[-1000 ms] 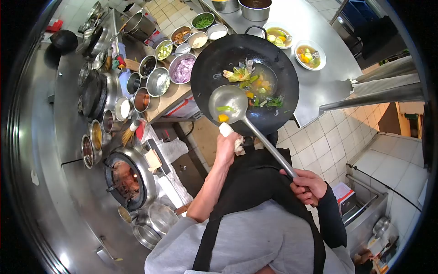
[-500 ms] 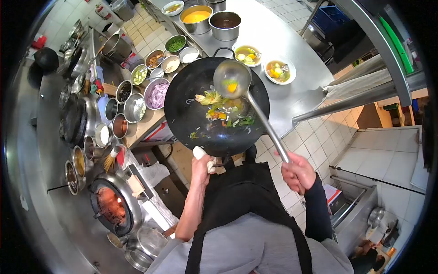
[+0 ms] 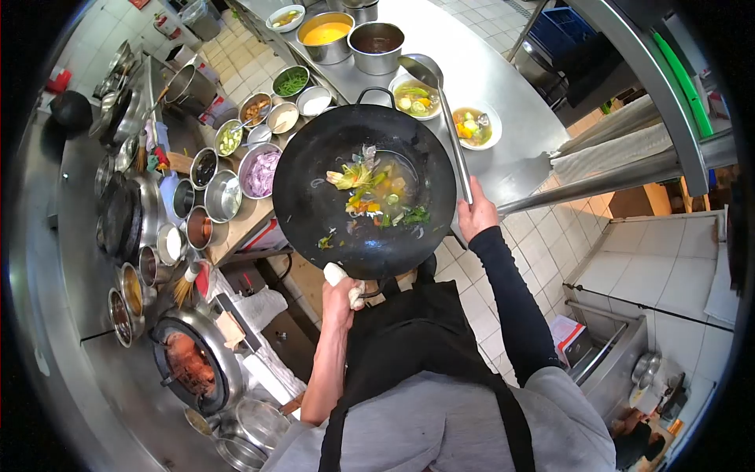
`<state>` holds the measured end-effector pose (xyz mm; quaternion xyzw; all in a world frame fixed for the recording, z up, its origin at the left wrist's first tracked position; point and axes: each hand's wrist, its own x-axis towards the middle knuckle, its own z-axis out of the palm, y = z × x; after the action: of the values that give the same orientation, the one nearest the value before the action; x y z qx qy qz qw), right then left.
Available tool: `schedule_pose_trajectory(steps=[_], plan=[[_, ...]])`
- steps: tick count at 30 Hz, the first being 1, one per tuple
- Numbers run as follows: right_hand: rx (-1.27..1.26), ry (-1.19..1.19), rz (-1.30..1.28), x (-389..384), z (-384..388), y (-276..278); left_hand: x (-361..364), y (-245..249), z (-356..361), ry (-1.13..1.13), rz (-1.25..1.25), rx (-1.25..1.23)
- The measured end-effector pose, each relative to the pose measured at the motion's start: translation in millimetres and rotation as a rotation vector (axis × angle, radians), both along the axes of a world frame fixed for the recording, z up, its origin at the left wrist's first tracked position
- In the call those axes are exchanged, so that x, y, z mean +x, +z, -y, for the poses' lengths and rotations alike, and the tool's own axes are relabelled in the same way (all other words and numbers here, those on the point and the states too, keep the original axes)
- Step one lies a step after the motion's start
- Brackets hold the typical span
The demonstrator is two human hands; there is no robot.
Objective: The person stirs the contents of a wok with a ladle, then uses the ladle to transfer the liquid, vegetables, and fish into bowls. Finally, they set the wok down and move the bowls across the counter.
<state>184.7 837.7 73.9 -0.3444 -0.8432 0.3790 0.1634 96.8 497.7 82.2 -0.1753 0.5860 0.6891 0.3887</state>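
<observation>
My left hand [image 3: 340,297] is closed around the near handle of a black wok [image 3: 307,197], with a white cloth [image 3: 336,274] between palm and metal. Broth, vegetables and leafy greens lie in the wok [image 3: 370,193]. In my right hand [image 3: 477,214] is the long handle of a metal ladle [image 3: 425,69]. Its bowl is tipped over the rim of a white soup bowl [image 3: 414,100] on the steel counter, beyond the wok. A second soup bowl [image 3: 476,127], holding broth and vegetables, stands to its right.
Pots of orange [image 3: 325,38] and dark liquid [image 3: 376,47] stand at the counter's back. Ingredient bowls, one with sliced onion [image 3: 259,171], crowd the left. A glowing burner [image 3: 189,362] is at lower left. A steel rail [image 3: 598,179] runs along the right.
The ladle has moved from over the wok out to the farther-left soup bowl and tipped. My right hand has moved forward and left. The wok appears slightly lower and to the left.
</observation>
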Motion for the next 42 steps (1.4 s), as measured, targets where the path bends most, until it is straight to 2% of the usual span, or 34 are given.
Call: schedule_pose_trajectory(steps=[2, 5, 8, 11, 12, 14, 16, 18, 19, 22, 26, 29, 32, 36, 39, 42], plan=[[0.035, 0.040, -0.045, 9, -6, -11, 0, -2, -2, -0.003, 0.003, -0.001], [0.052, -0.019, 0.214, 12, 10, -4, 0, -6, 1, 0.008, -0.010, -0.024], [-0.216, 0.009, -0.114, 19, 28, 24, 0, -9, 3, -0.001, 0.011, 0.008], [-0.592, -0.055, -0.105, 44, 56, 43, 1, -7, 3, 0.005, 0.005, 0.020], [-0.711, -0.055, -0.102, 49, 63, 60, 2, -22, 10, 0.018, 0.033, 0.046], [-0.752, -0.001, 0.042, 61, 61, 86, 4, -9, 4, 0.075, 0.055, 0.079], [-0.453, 0.136, 0.149, 64, 56, 91, 10, -15, 7, 0.129, 0.058, 0.093], [-0.239, 0.245, 0.133, 73, 47, 87, 18, -22, 4, 0.165, 0.045, 0.119], [-0.131, 0.304, -0.028, 71, 46, 77, 22, -28, 5, 0.155, 0.038, 0.124], [-0.238, 0.292, 0.190, 79, 33, 76, 35, -31, 1, 0.173, 0.017, 0.124], [-0.265, 0.293, 0.116, 89, 24, 76, 50, -34, -1, 0.197, 0.047, 0.114], [-0.259, 0.299, 0.088, 105, 7, 76, 58, -18, -14, 0.277, 0.049, 0.122], [-0.349, 0.276, 0.260, 109, -7, 90, 62, -11, -22, 0.267, 0.017, 0.132], [-0.277, 0.279, 0.219, 125, -15, 52, 64, 3, -33, 0.261, 0.021, 0.090], [-0.365, 0.323, 0.222, 145, -12, 28, 65, 19, -45, 0.296, 0.002, 0.043], [-1.200, 0.059, 0.320, 142, -7, 64, 67, 31, -53, 0.301, -0.022, 0.021]])
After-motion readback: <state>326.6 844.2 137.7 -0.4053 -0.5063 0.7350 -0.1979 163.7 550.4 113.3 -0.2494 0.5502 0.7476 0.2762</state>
